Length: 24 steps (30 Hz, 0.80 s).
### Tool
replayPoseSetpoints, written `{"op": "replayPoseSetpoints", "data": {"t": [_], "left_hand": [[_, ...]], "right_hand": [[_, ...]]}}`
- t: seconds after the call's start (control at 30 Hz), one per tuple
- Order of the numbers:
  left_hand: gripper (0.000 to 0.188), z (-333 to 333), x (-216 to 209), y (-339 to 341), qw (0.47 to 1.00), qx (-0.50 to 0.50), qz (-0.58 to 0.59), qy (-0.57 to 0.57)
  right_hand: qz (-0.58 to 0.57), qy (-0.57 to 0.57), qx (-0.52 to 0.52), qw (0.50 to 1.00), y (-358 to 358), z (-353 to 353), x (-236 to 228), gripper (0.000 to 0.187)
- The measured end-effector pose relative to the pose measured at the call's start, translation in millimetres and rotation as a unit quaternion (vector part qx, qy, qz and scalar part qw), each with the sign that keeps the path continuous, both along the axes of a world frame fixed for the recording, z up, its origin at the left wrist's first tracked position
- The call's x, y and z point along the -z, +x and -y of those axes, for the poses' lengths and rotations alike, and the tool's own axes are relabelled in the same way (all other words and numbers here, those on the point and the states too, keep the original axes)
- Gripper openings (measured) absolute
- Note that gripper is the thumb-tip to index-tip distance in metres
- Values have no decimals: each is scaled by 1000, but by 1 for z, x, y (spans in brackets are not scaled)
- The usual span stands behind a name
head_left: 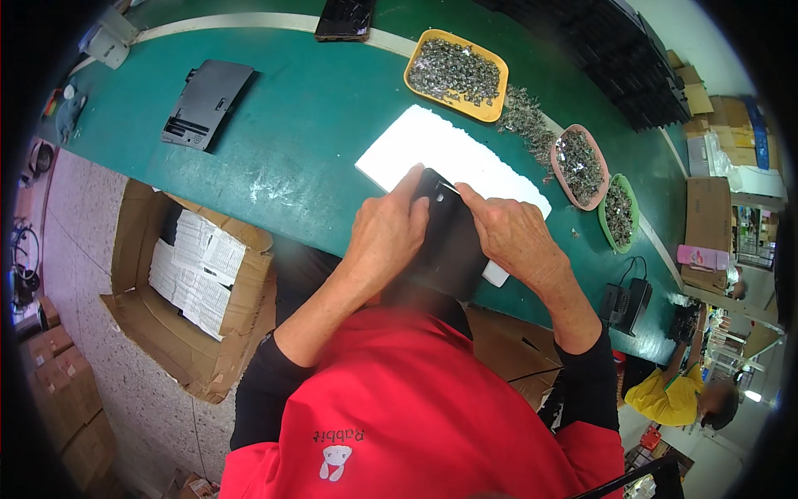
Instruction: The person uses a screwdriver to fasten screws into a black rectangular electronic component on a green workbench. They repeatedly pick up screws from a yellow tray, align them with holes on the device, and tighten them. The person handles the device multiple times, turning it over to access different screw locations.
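A black plastic panel (453, 241) is held between my two hands, tilted over the near edge of a white foam sheet (432, 141). My left hand (384, 237) is closed on its left side, with the index finger reaching along the top corner. My right hand (515, 237) is closed at its upper right edge, fingertips pressed near a thin bright strip. Whether a small metal part sits under those fingertips is too small to tell. The panel's lower part is dark and blurred near my red apron.
On the green table (283, 150) lies another black panel (212, 104). Small metal parts fill yellow (499, 106), pink (600, 198) and green trays (611, 237), with a loose pile (525, 116) between. A black device (628, 306) stands right; a cardboard box (133, 233) with papers stands left.
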State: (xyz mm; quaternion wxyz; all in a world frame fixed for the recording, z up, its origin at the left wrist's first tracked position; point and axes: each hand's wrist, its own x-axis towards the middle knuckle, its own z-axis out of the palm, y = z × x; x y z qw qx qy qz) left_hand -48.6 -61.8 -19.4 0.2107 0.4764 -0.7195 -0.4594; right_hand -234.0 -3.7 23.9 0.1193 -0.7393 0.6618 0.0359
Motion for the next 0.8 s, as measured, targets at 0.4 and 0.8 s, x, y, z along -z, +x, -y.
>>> {"op": "replayPoseSetpoints", "data": {"t": [0.4,0.8], "left_hand": [[45,0,4,0,1000,-1,-11,-10],[45,0,6,1,1000,1,-13,-14]], "right_hand": [[6,16,2,1000,0,2,-5,41],[-49,47,-44,997,-5,12,-16,42]]}}
